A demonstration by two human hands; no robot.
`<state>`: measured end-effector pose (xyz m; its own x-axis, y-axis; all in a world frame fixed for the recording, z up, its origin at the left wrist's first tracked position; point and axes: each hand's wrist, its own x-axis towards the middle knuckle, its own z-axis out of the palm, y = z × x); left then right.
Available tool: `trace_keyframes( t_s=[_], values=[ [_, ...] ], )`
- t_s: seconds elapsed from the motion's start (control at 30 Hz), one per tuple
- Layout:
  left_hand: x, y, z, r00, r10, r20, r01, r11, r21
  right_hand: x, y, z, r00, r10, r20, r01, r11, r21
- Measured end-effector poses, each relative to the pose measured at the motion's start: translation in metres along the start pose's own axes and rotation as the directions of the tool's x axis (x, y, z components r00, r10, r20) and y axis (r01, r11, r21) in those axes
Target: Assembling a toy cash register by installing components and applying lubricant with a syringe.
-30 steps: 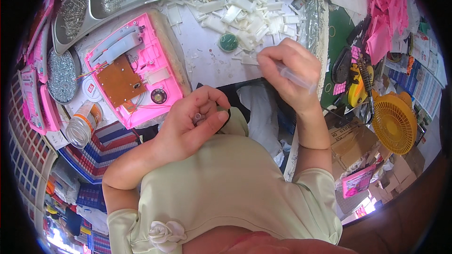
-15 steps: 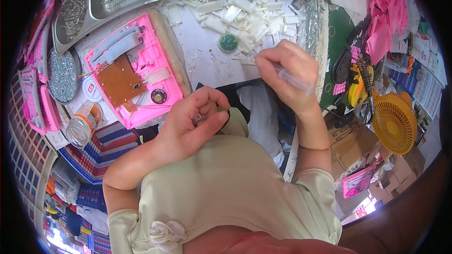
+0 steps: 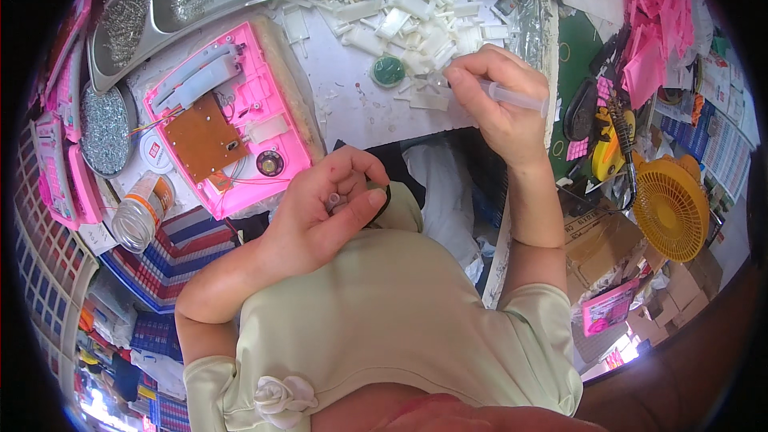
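Note:
My right hand is closed around a translucent plastic syringe. Its narrow front end points left, beside a small round dish with green contents and loose white plastic parts. My left hand is held near my body with curled fingers around a small clear tubular piece; most of that piece is hidden. To the left of the hand lies a pink plastic housing with a brown circuit board, a round black speaker, a grey-white part and thin wires.
White plastic parts lie heaped at the back. A metal tray and a round dish of small metal pieces stand at the left, near a clear jar. A yellow fan and pink parts are at the right.
My right hand has moved up and slightly right with the syringe, its front end now nearer the green dish and the white parts. My left hand has hardly moved.

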<state>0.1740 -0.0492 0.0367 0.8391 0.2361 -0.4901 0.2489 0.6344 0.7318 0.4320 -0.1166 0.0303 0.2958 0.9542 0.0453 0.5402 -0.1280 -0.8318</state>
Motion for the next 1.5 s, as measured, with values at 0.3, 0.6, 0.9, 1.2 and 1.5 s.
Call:
trace_keyframes(
  t_s=[0.3, 0.6, 0.9, 1.2, 1.5],
  values=[
    [-0.002, -0.002, 0.0, 1.0, 0.019, -0.011, -0.019, 1.0, -0.005, -0.002, -0.006, -0.003, 0.992, -0.129, -0.01, 0.129, 0.992, -0.001],
    [-0.002, -0.002, 0.0, 1.0, 0.022, -0.011, -0.023, 1.0, -0.016, -0.003, -0.005, 0.004, 0.982, -0.189, -0.005, 0.187, 0.977, -0.103],
    [-0.001, -0.004, -0.001, 0.999, 0.037, 0.0, -0.037, 0.999, 0.02, -0.016, 0.008, 0.01, 0.958, 0.285, -0.031, -0.267, 0.927, 0.264],
    [-0.001, -0.002, 0.0, 1.0, 0.029, 0.0, -0.029, 1.0, 0.002, 0.0, 0.004, 0.001, 0.977, 0.213, 0.016, -0.213, 0.971, 0.106],
    [-0.001, -0.003, 0.0, 1.0, 0.03, -0.005, -0.029, 0.999, 0.03, -0.022, 0.005, -0.009, 0.984, 0.152, -0.094, -0.128, 0.967, 0.221]
  ],
)
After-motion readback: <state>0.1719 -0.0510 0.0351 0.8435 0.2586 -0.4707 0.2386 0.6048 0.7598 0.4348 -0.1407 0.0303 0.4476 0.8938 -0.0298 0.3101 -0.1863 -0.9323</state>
